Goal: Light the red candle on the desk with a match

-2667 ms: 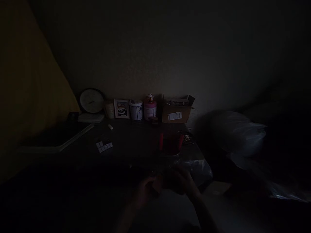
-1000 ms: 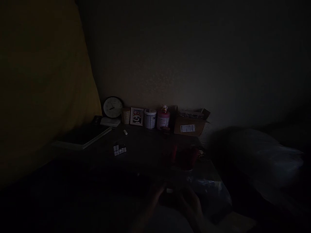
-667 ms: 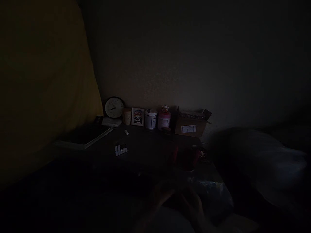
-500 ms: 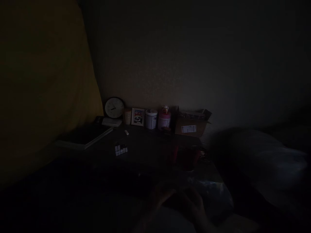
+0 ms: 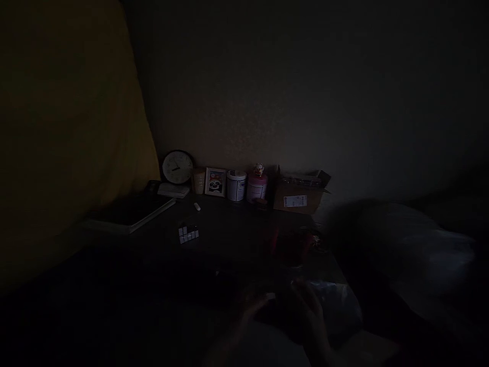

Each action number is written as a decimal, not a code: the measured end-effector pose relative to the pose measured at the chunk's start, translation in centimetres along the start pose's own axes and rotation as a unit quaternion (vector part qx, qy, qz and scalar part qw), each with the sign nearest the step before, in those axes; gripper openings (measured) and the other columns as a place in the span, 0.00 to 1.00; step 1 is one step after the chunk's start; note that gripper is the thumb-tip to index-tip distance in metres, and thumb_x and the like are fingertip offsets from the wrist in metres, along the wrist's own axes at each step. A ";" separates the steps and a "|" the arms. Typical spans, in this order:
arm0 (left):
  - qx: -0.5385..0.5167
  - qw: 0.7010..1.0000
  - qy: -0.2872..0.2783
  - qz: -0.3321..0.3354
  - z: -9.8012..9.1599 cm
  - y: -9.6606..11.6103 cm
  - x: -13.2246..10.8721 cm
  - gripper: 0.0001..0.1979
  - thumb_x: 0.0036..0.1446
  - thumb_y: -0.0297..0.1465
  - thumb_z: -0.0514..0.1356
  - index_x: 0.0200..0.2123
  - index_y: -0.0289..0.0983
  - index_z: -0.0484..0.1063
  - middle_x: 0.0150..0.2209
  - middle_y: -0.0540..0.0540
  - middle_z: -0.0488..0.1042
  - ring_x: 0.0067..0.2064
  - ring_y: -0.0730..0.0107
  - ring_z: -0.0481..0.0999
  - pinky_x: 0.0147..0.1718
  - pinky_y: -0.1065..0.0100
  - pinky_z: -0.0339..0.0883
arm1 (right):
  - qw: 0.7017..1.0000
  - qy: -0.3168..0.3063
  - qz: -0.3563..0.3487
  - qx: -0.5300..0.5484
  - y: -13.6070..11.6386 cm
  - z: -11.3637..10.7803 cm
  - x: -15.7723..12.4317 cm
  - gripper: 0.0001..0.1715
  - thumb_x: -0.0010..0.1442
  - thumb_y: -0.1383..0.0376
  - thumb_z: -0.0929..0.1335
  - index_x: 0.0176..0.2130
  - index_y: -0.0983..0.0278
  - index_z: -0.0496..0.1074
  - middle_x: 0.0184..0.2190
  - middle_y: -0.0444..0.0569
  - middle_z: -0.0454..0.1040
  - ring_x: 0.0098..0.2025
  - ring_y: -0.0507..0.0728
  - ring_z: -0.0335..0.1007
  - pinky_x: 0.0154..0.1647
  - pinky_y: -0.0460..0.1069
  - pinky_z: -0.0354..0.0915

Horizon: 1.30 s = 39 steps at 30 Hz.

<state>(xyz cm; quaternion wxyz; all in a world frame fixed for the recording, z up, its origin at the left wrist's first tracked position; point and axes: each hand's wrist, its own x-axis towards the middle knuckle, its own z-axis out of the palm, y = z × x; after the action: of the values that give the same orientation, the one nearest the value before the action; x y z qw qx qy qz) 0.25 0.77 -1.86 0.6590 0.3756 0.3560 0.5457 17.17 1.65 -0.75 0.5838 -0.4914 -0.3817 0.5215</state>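
The light is very dim. At the bottom centre, my left hand (image 5: 250, 307) reaches in, its fingers curled towards a small pale piece (image 5: 270, 295). My right hand (image 5: 311, 306) is close on the right, with bent fingers around the same dark area. Whatever lies between the hands is too dark to name. Just beyond them on the table (image 5: 229, 224) stands a dark thing with red sides (image 5: 274, 242). A shiny clear plastic bag or sheet (image 5: 338, 300) lies beside my right hand.
Along the wall stand a round clock (image 5: 178, 167), a cup (image 5: 198, 182), a panda picture (image 5: 215, 182), a white canister (image 5: 237, 186), a pink-lidded canister (image 5: 256, 188) and an open cardboard box (image 5: 296, 200). A white-tiled cube (image 5: 188, 235) and a thick book (image 5: 132, 219) lie nearer.
My hands have shifted slightly, the right one's fingers reaching a little higher. The pale piece by my left fingers now shows. The view has moved slightly.
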 end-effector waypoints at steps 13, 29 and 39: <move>-0.097 0.994 -0.045 -0.010 0.4 -0.1 0.6 0.15 0.51 0.29 0.63 0.44 0.41 0.75 0.45 0.45 0.78 0.49 0.59 0.74 0.52 0.58 0.64 | 0.996 -0.012 -0.001 0.093 1.0 0.0 1.0 0.15 0.49 0.58 0.73 0.36 0.61 0.71 0.25 0.42 0.75 0.26 0.52 0.69 0.28 0.46 0.65; -0.038 0.999 -0.015 -0.015 1.2 2.2 -0.7 0.17 0.45 0.37 0.66 0.40 0.38 0.77 0.49 0.43 0.76 0.54 0.53 0.70 0.56 0.55 0.61 | 0.967 0.020 -0.166 -0.190 0.1 0.6 -1.2 0.16 0.51 0.54 0.69 0.36 0.61 0.75 0.31 0.48 0.78 0.33 0.58 0.73 0.31 0.46 0.68; -0.033 0.999 -0.007 0.012 -0.3 1.0 -1.0 0.18 0.41 0.42 0.67 0.37 0.44 0.78 0.50 0.47 0.75 0.59 0.51 0.64 0.60 0.52 0.55 | 0.969 0.018 -0.134 -0.205 1.2 0.4 -0.5 0.20 0.48 0.48 0.68 0.35 0.58 0.78 0.32 0.47 0.79 0.36 0.61 0.76 0.33 0.46 0.70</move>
<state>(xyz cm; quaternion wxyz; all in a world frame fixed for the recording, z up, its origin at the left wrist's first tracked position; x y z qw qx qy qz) -0.62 -0.02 -1.12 0.6669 0.3621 0.3286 0.5623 16.42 1.23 -1.78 0.5417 -0.5543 -0.5322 0.3406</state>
